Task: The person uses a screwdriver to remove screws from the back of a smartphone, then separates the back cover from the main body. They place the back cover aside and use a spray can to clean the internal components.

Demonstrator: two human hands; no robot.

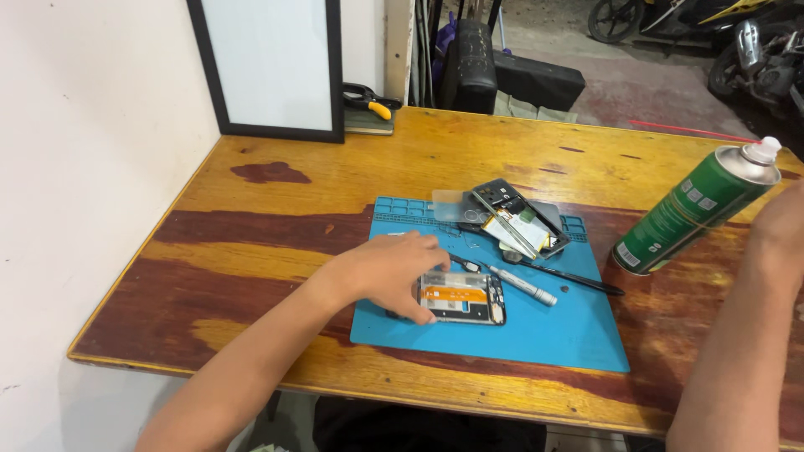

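The opened phone (462, 298) lies on the blue mat (536, 335), near the mat's front edge, its insides showing with an orange strip across them. The left hand (389, 272) rests on the phone's left end, its fingers (427, 251) curled loosely around the edge to hold it down. This looks like the steadying step of the repair.

To the right of the mat, the right hand (779, 230) is by the green spray can (695, 209), which leans over; whether it grips the can I cannot tell. A screwdriver (523, 285) lies on the mat just behind the phone. The next move probably needs a steady phone and careful aim.
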